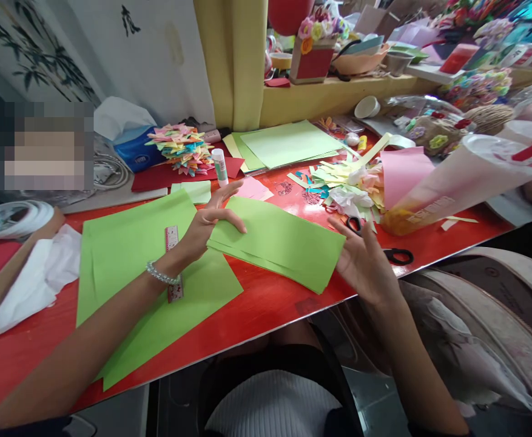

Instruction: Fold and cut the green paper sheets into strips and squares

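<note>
My left hand point(204, 227) grips a few layered sheets of light green paper point(279, 243) at their left end, with one finger lying on top. The sheets are held tilted above the red table. At their right end is my right hand point(366, 264), its fingers spread and its palm beside the paper edge; whether it touches is hard to tell. Black-handled scissors point(398, 257) lie behind that hand, partly hidden by it. Larger green sheets point(133, 255) rest under my left forearm, with a patterned ruler point(175, 290) on them.
A glue stick point(219, 167) stands behind my left hand. Paper scraps point(352, 185), pink paper point(406, 176) and a tilted drink cup point(457, 188) are on the right. More pale green sheets point(293, 144) lie at the back. The red table's point(266, 309) front edge runs close to my lap.
</note>
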`<move>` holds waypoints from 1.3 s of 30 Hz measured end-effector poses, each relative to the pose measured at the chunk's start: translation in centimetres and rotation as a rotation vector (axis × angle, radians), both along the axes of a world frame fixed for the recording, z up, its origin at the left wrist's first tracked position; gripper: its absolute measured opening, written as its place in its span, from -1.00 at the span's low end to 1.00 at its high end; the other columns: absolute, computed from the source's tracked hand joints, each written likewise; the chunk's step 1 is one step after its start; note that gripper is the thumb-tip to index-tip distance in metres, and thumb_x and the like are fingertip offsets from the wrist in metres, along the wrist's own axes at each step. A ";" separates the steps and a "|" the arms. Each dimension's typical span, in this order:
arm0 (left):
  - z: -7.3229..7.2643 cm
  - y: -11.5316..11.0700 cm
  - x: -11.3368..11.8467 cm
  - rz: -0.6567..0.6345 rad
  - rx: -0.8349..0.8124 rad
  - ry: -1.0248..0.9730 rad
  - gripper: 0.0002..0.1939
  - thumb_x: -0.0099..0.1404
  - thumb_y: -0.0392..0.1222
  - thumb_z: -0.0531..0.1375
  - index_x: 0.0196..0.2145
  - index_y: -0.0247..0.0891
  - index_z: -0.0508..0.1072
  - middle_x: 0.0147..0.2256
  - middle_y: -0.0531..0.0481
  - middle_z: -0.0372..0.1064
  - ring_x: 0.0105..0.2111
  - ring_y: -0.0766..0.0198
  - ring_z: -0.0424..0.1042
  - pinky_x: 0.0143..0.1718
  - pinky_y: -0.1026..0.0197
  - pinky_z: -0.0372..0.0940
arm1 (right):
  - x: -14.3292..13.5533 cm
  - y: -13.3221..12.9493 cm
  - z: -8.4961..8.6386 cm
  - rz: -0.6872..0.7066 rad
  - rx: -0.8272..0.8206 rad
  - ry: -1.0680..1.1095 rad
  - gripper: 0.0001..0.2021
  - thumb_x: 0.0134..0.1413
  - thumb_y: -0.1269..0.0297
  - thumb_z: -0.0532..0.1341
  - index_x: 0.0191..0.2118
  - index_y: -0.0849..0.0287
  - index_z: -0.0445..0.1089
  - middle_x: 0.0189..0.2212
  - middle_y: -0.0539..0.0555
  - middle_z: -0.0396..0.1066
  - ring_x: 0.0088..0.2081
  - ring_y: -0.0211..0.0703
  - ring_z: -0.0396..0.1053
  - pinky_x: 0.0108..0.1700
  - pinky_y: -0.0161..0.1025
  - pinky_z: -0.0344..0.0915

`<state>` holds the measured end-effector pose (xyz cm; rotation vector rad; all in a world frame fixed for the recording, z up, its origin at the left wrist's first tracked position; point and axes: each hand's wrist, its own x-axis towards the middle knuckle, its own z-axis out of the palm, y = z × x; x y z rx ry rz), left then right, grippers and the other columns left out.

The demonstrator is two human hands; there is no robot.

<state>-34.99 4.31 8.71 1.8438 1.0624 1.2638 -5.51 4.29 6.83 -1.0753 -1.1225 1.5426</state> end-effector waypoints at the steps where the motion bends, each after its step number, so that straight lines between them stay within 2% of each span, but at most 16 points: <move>1: 0.0 -0.1 0.0 0.002 0.007 0.036 -0.84 0.21 -0.02 0.25 -0.49 0.00 0.58 0.22 0.21 0.13 0.27 -0.01 0.00 0.29 -0.11 -0.05 | -0.2 0.0 -0.2 0.015 -0.034 -0.027 -0.42 0.11 -0.11 0.12 0.16 0.10 0.24 -0.06 0.20 0.48 -0.09 0.03 0.48 -0.14 -0.02 0.46; 4: -0.2 -0.2 0.0 0.020 -0.024 0.066 -0.77 0.28 0.00 0.16 -0.42 -0.01 0.59 0.23 0.19 0.11 0.26 0.00 0.03 0.29 -0.09 -0.03 | -0.4 -0.1 -0.9 0.012 0.031 -0.089 -0.37 -0.02 0.15 0.31 0.20 0.08 0.19 -0.17 0.12 0.51 -0.18 -0.02 0.49 -0.17 -0.07 0.46; 6: -0.4 -0.3 -0.1 0.043 -0.123 -0.042 -0.76 0.32 0.01 0.11 -0.21 0.02 0.56 0.20 0.11 0.18 0.20 0.02 0.15 0.23 -0.09 0.09 | -0.4 0.0 -1.2 -0.031 0.172 -0.131 -0.48 0.02 0.17 0.28 0.13 0.03 0.26 -0.19 0.07 0.50 -0.19 -0.05 0.48 -0.15 -0.06 0.44; 9: -0.6 -0.3 -0.1 0.038 -0.297 -0.286 -0.52 0.36 0.14 0.00 0.14 -0.05 0.30 0.15 -0.11 0.27 0.06 0.03 0.34 0.05 -0.04 0.30 | -0.3 0.3 -0.6 -0.118 0.404 -0.261 -0.71 0.09 0.18 0.24 -0.04 -0.04 0.39 -0.17 0.02 0.47 -0.12 -0.05 0.43 -0.09 -0.06 0.40; 12: -0.8 -0.4 0.0 0.013 -0.329 -0.312 -0.34 0.25 0.09 0.19 0.24 -0.10 0.13 0.07 -0.17 0.36 0.00 0.04 0.40 0.02 0.03 0.33 | -0.1 0.5 0.4 -0.148 0.564 -0.359 -0.76 0.12 0.23 0.23 -0.06 -0.07 0.41 -0.08 0.01 0.43 -0.01 -0.03 0.37 0.00 -0.08 0.35; 15: -1.1 -0.4 0.2 0.032 -0.332 -0.217 -0.28 0.16 -0.09 0.31 0.22 -0.06 0.13 0.00 -0.10 0.42 -0.02 0.08 0.42 0.03 0.05 0.33 | 0.0 0.9 0.4 -0.117 0.549 -0.341 -0.65 0.08 0.24 0.25 0.02 -0.09 0.35 0.05 0.01 0.34 0.00 -0.03 0.36 -0.04 -0.11 0.39; 18: -1.8 -0.1 0.2 0.038 -0.353 -0.171 -0.33 0.16 -0.10 0.30 0.19 -0.08 0.18 -0.03 -0.07 0.44 -0.01 0.08 0.42 0.01 0.03 0.36 | 0.1 1.7 -0.7 -0.077 0.431 -0.243 -0.47 0.00 0.23 0.32 0.12 -0.10 0.24 0.05 0.03 0.34 -0.04 -0.03 0.40 -0.10 -0.09 0.45; 20: -2.4 0.3 0.1 0.034 -0.362 -0.159 -0.39 0.15 -0.09 0.31 0.13 -0.13 0.25 -0.03 -0.08 0.44 -0.01 0.08 0.41 0.00 0.03 0.37 | 0.1 2.1 -1.3 -0.038 0.364 -0.179 -0.42 -0.04 0.22 0.34 0.14 -0.07 0.21 0.03 0.06 0.37 -0.03 -0.01 0.40 -0.12 -0.07 0.47; 23: -2.9 0.9 0.0 0.027 -0.377 -0.146 -0.52 0.16 -0.06 0.31 0.01 -0.22 0.37 -0.01 -0.12 0.43 -0.03 0.07 0.42 0.01 0.00 0.36 | 0.2 2.4 -1.8 0.023 0.303 -0.123 -0.54 -0.02 0.20 0.33 0.04 0.03 0.29 0.04 0.11 0.39 0.01 0.03 0.40 -0.12 -0.04 0.48; 26: -2.9 1.2 0.0 0.002 -0.397 -0.158 -0.55 0.14 -0.05 0.32 -0.03 -0.24 0.43 0.00 -0.14 0.43 -0.03 0.06 0.42 0.05 -0.03 0.32 | 0.2 2.6 -1.7 0.036 0.289 -0.113 -0.64 -0.01 0.20 0.33 -0.05 0.09 0.35 0.03 0.13 0.41 0.03 0.04 0.39 -0.06 -0.02 0.45; 30: -2.7 1.4 0.1 0.013 -0.490 -0.141 -0.52 0.11 -0.03 0.33 -0.04 -0.26 0.45 0.00 -0.15 0.44 -0.01 0.05 0.41 0.07 -0.03 0.29 | 0.2 2.8 -1.7 0.066 0.267 -0.133 -0.56 0.00 0.18 0.32 0.03 0.08 0.32 0.03 0.14 0.40 0.02 0.04 0.39 -0.08 -0.04 0.44; 34: -2.9 1.5 0.0 0.073 -0.583 -0.044 -0.54 0.11 0.01 0.33 -0.07 -0.25 0.47 -0.03 -0.15 0.46 -0.01 0.01 0.42 -0.05 0.01 0.36 | 0.3 3.0 -2.0 0.087 0.264 -0.153 -0.48 -0.01 0.15 0.32 0.11 0.03 0.28 0.05 0.13 0.39 0.00 0.02 0.39 -0.10 -0.06 0.44; 39: -3.1 1.6 -0.1 0.081 -0.564 -0.038 -0.63 0.12 0.00 0.32 -0.16 -0.24 0.53 -0.08 -0.12 0.50 -0.08 0.08 0.46 -0.07 0.05 0.37 | 0.5 3.2 -2.3 0.119 0.273 -0.162 -0.53 0.02 0.13 0.31 0.08 0.02 0.33 0.00 0.11 0.43 -0.07 0.02 0.43 -0.12 -0.01 0.44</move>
